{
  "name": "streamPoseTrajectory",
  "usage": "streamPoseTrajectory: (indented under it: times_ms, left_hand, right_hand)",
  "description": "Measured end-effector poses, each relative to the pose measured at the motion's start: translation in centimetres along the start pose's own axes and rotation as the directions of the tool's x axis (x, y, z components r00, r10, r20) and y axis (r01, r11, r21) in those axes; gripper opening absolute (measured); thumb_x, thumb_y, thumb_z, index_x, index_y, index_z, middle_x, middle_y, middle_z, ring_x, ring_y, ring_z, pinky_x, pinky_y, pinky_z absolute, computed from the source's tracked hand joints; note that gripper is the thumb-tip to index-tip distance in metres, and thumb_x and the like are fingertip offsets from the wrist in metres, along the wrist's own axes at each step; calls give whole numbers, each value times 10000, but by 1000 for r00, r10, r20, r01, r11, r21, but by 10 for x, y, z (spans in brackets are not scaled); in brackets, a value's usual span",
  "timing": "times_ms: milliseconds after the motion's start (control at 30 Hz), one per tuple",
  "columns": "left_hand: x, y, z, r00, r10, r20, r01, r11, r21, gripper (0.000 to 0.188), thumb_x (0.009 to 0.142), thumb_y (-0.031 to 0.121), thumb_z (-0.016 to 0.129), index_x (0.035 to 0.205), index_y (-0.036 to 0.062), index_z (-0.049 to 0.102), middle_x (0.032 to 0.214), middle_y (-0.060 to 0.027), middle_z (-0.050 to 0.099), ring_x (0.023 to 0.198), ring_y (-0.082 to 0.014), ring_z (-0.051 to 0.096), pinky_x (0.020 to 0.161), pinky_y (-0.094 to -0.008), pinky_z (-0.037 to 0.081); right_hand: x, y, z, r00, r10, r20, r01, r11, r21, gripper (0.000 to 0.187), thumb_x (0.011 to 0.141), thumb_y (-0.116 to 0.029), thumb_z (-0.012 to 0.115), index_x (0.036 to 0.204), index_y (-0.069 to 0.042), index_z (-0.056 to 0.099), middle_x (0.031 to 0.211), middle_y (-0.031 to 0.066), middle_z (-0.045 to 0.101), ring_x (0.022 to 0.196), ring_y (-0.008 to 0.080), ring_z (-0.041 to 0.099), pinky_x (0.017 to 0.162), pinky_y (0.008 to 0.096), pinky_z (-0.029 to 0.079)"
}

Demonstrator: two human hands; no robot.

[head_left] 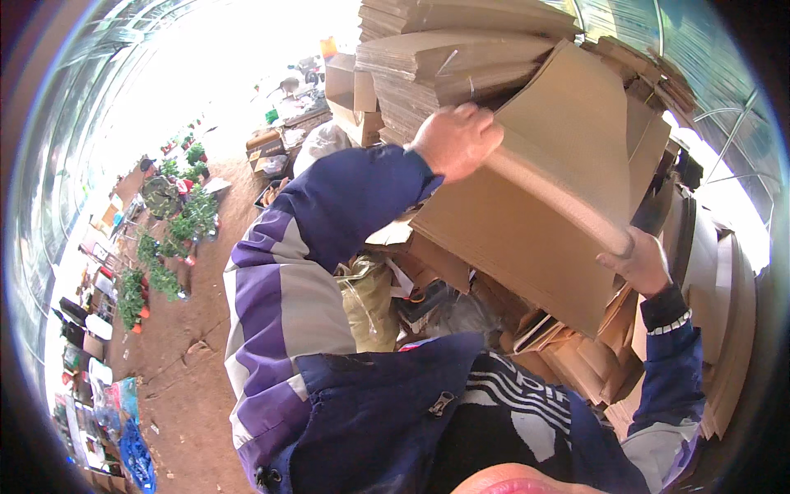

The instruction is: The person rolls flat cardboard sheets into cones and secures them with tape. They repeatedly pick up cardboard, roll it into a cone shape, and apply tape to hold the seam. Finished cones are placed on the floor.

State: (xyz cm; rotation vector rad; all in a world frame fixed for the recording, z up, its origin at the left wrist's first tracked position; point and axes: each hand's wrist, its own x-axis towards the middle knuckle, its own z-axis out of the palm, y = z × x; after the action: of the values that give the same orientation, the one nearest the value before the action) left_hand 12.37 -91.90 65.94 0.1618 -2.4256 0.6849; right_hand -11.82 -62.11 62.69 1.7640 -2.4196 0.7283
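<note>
A large flat brown cardboard sheet (527,239) slants in front of my chest, with a lighter, rounded strip along its bend between my hands. My left hand (458,142) is closed at the strip's upper left end, knuckles up. At the lower right end, my right hand (646,262) is closed round the cardboard edge. Parts of the fingers on both hands are hidden. Behind the sheet rises a tall stack of flattened cardboard (461,66), close beyond my left hand.
More cardboard sheets (724,313) stand upright at my right. Below the sheet lie a yellowish sack (368,303) and clear plastic (465,317). Potted green plants (193,214) and a blue bag (137,457) sit along the dirt floor (193,387) to the left.
</note>
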Motion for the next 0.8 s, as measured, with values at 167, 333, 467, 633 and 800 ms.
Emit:
streamPoseTrajectory:
  times_ms: [167,333,467,633,800]
  left_hand:
    - [0,5,11,819,10,574,314,829,-463,370,733,259,749,1035,57,678,944,-187,717,909,-390,690,755,-480,550]
    - [-1,9,11,989,131,-67,-132,991,-3,267,788,174,700,1003,44,610,969,-153,671,959,-325,671,791,-457,531]
    - [-2,22,7,963,-15,270,70,978,-195,179,808,143,630,985,119,638,960,-110,704,922,-347,694,714,-489,545]
    - [3,26,12,946,58,320,39,957,-288,242,812,157,619,1047,106,647,964,-124,710,930,-366,692,751,-507,540]
    - [0,27,9,963,55,263,17,964,-265,258,807,162,629,1058,98,640,937,-134,712,932,-382,687,765,-501,541]
  right_hand:
    - [-3,4,-10,724,-545,-423,97,688,-719,505,705,-420,854,995,-76,623,799,125,632,750,325,656,657,429,522]
    - [-4,3,5,954,-189,-232,43,853,-520,523,749,-513,802,945,-73,600,835,100,665,814,313,685,689,429,547]
    - [-9,5,13,932,-233,-276,36,819,-572,459,741,-445,820,899,-76,595,833,108,662,821,321,684,696,440,551]
    - [-7,10,19,981,-81,-175,-25,845,-535,365,684,-243,848,902,-69,611,843,131,668,829,331,683,697,445,549]
    - [3,15,16,987,-158,-19,138,911,-388,503,651,-214,849,1071,-72,613,934,132,676,917,334,668,773,436,548]
